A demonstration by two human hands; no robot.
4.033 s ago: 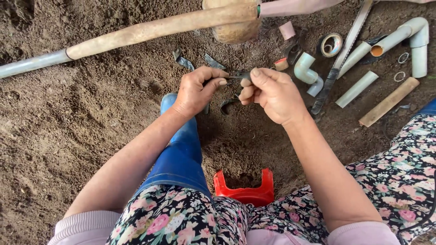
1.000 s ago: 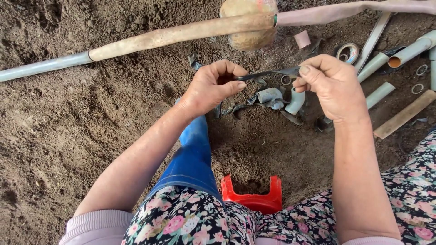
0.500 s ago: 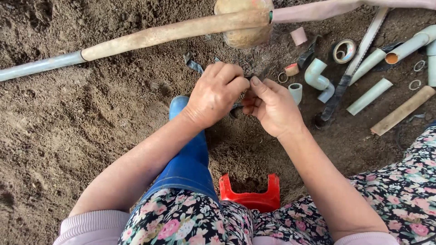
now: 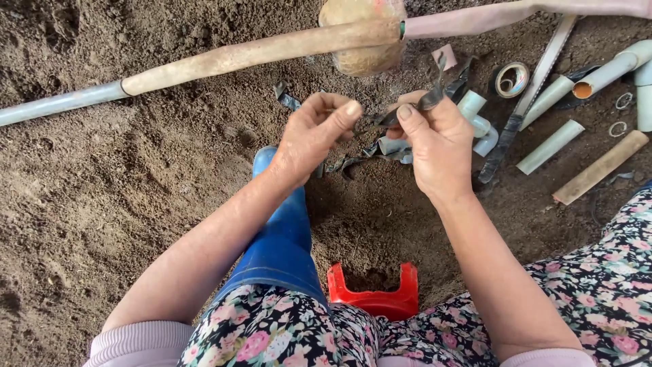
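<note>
Stretching a dark rubber strip (image 4: 380, 122) just below the long pipe (image 4: 258, 51): left hand (image 4: 309, 139) and right hand (image 4: 435, 139) pinch its ends; nothing wrapped yet.

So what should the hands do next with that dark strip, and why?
Probably pull the dark strip taut. The left hand and right hand each pinch it, but it looks crumpled between them, and loose twisted pieces hang above the soil. The light pipe elbow lies just behind the right hand.
</note>
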